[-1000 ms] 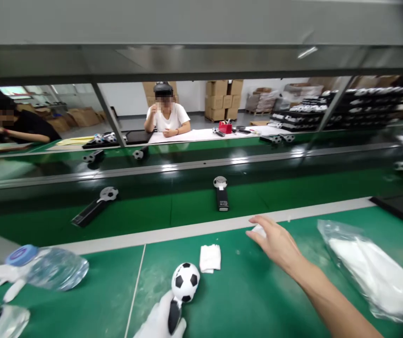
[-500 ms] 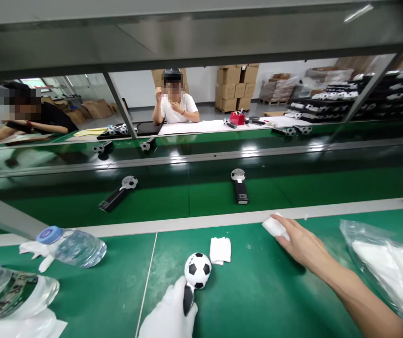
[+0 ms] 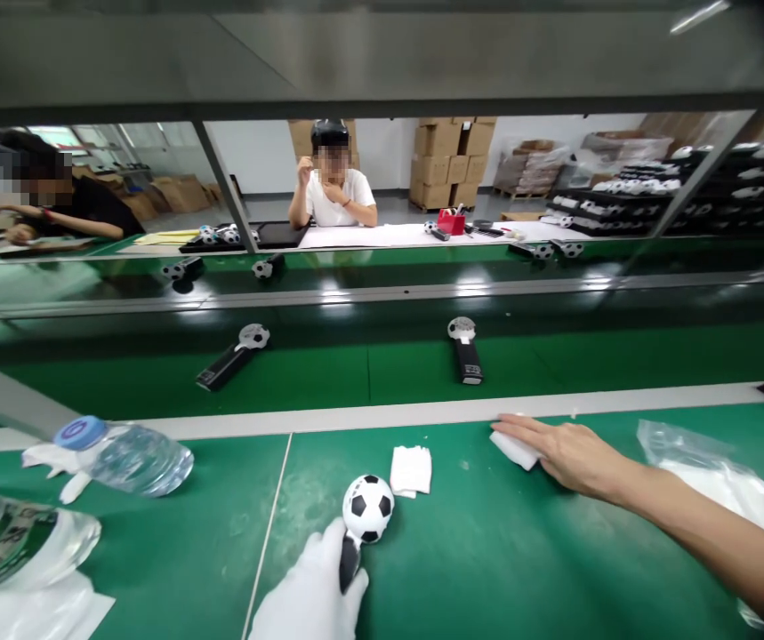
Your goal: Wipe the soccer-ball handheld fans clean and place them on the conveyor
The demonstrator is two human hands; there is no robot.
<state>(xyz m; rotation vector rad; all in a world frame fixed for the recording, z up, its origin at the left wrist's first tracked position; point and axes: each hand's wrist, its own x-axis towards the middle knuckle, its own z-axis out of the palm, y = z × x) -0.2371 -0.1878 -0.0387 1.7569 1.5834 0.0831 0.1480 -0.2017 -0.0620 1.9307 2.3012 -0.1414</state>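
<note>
Since a second ago, the bare right hand (image 3: 572,453) has slid onto the white pad (image 3: 515,450), fingers flat and spread on it. Left hand (image 3: 315,600), gloved, keeps its grip wrapped tight round the dark handle of the football-headed fan (image 3: 366,511) above the counter (image 3: 488,551).

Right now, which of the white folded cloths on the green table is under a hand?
The right-hand cloth, near the white strip: the bare right hand lies flat on it. The other folded cloth, beside the football toy, lies untouched.

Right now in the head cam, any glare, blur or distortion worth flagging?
Head view: strip-light glare on the glossy rail behind the conveyor; wide-angle bending at the edges, dark vignette top right. Centre is sharp: soccer-ball fan in the gloved left hand, right hand on a white wipe. The near bottle at lower left is soft.
</note>
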